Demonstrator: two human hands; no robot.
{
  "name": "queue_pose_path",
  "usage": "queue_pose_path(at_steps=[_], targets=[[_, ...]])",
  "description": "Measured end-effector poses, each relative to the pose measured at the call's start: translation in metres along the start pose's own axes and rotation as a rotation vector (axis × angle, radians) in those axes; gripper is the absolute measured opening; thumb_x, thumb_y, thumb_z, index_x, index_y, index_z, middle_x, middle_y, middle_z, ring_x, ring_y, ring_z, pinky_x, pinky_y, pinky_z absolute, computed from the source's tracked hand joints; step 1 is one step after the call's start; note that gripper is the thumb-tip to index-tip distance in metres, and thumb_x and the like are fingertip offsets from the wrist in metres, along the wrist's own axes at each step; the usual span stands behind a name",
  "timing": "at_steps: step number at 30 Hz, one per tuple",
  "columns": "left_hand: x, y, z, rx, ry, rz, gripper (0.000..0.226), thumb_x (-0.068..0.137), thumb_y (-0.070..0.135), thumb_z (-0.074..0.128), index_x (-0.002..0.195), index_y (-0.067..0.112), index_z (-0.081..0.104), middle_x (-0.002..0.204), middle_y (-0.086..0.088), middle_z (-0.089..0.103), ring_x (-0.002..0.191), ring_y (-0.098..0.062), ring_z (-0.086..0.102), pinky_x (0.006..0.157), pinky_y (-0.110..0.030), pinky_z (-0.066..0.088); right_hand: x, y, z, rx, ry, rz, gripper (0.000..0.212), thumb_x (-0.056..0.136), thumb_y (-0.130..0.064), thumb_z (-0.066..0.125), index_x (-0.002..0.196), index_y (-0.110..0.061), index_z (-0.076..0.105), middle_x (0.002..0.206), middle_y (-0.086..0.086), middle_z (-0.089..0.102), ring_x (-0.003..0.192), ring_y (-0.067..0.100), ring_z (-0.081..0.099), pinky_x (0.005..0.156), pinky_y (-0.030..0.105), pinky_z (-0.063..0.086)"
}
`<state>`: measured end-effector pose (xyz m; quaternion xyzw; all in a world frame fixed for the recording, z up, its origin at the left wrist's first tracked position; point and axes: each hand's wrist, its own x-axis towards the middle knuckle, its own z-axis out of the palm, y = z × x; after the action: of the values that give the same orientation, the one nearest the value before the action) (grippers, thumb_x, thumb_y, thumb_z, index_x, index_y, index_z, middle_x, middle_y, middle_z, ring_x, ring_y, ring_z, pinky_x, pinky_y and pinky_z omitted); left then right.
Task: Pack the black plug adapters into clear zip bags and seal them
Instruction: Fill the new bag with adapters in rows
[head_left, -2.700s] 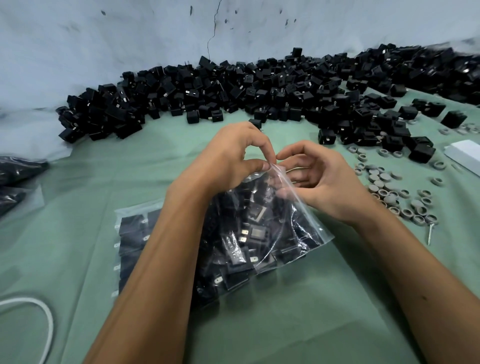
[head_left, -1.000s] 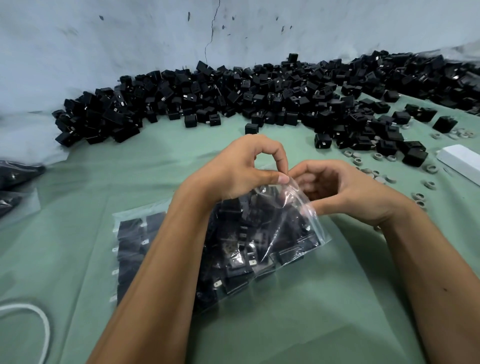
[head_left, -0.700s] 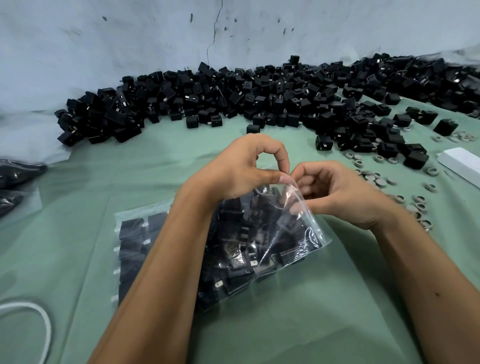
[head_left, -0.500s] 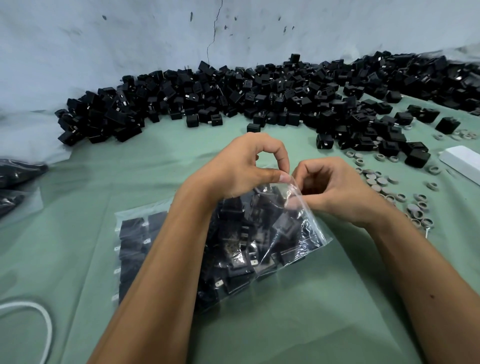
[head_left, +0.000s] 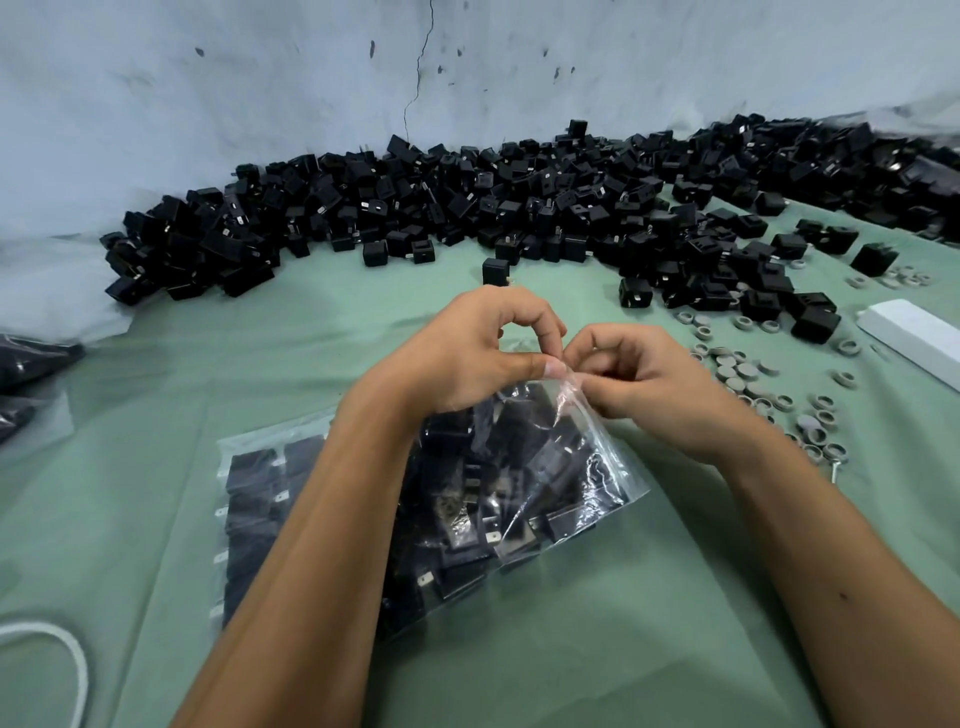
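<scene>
Zip bag (head_left: 582, 467) (crinkly clear plastic, boxy black adapters (head_left: 467, 499) inside): both hands' fingers (head_left: 545, 332) pinch its top edge

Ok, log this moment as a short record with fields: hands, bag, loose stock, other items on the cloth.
left hand: left hand pinches the top edge of the zip bag
right hand: right hand pinches the same edge, right beside the left grip
bag: clear zip bag full of black adapters, resting on the green cloth
second bag: flat packed bag lying to its left, partly under the left forearm
loose stock: pile of black plug adapters along the wall
other items: grey rings and a white box at right
</scene>
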<state>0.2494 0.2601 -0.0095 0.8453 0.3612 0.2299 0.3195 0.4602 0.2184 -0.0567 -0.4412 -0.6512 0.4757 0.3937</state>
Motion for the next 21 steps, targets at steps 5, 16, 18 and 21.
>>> queue_pose_path(at_steps=[5, 16, 18, 21], targets=[[0.002, 0.001, 0.003, -0.05, 0.006, 0.004, 0.03, 0.106, 0.032, 0.053, 0.091, 0.016, 0.073, 0.104, -0.015, 0.073, 0.105, -0.031, 0.066, 0.1, -0.054, 0.049, -0.004, -0.001, -0.016, 0.228, -0.198, 0.121, 0.03, 0.102, -0.03, 0.06, 0.106, -0.001, 0.054, 0.081, 0.033, 0.067, 0.046, 0.019, 0.053, 0.036, 0.019, 0.029], [0.028, 0.019, 0.019, 0.08, -0.291, -0.297, 0.063, 0.105, 0.061, 0.029, 0.071, 0.032, 0.074, 0.067, 0.021, 0.071, 0.068, 0.004, 0.065, 0.089, -0.035, 0.049, -0.008, 0.002, -0.029, 0.184, -0.394, 0.161, 0.052, 0.08, -0.003, 0.082, 0.11, 0.01, 0.042, 0.075, 0.024, 0.068, 0.049, 0.016, 0.043, 0.041, 0.017, 0.031], [0.03, 0.018, 0.021, 0.115, -0.323, -0.325, 0.061, 0.104, 0.064, 0.027, 0.078, 0.034, 0.074, 0.077, 0.019, 0.073, 0.079, 0.002, 0.066, 0.091, -0.033, 0.046, -0.007, 0.003, -0.03, 0.175, -0.366, 0.157, 0.054, 0.077, -0.006, 0.084, 0.113, 0.008, 0.046, 0.077, 0.024, 0.068, 0.06, 0.019, 0.044, 0.044, 0.02, 0.031], [0.034, 0.015, 0.023, 0.231, -0.332, -0.401, 0.063, 0.1, 0.071, 0.026, 0.102, 0.03, 0.073, 0.116, 0.005, 0.069, 0.111, -0.016, 0.062, 0.111, -0.044, 0.039, -0.006, 0.005, -0.031, 0.179, -0.332, 0.144, 0.049, 0.078, -0.006, 0.084, 0.112, 0.001, 0.05, 0.078, 0.021, 0.07, 0.067, 0.023, 0.044, 0.045, 0.022, 0.031]])
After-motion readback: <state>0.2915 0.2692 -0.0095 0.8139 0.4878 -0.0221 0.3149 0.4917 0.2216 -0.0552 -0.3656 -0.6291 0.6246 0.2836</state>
